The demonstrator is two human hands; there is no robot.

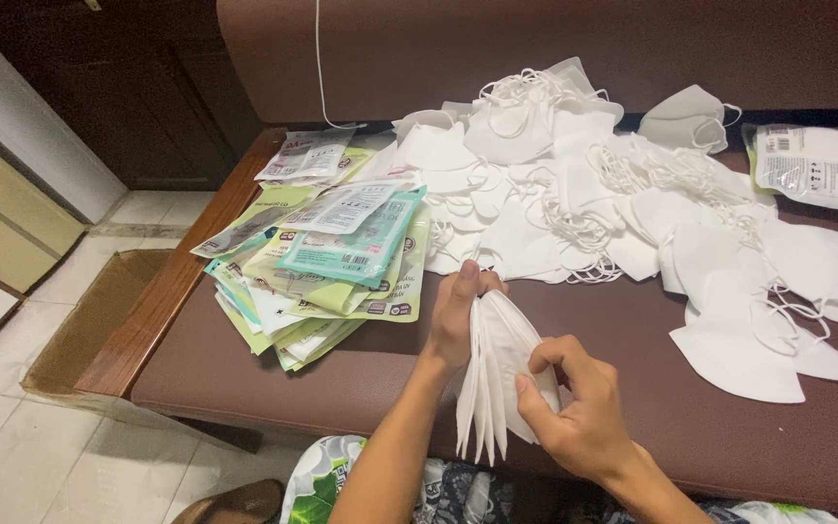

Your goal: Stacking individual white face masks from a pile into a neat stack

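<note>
Several folded white face masks (497,374) stand gathered on edge as one stack between the two hands, low in the middle of the head view, just above the near edge of the brown padded surface (273,374). The left hand (455,315) pinches the stack's top end, its fingers (467,277) pressed together on the upper corner. The right hand (574,408) wraps the lower right side, thumb and fingers clamped on the outer masks.

These masks look very light, soft and floppy, thin fabric that bends readily; the layers appear free to slide and fan apart, as the loose lower edges already do. A firm hold probably wants both ends pinched at once, across the whole thickness of the stack, so that none slips out. They are not fragile, though creasing seems likely under a hard squeeze.

The stack's long axis runs from the top end at the left hand down toward the person, slightly tilted to the left, the free edges pointing down.

Beyond lies a wide heap of loose white masks (632,213) with tangled ear loops, and to the left a pile of flat printed pouches (332,262).
</note>
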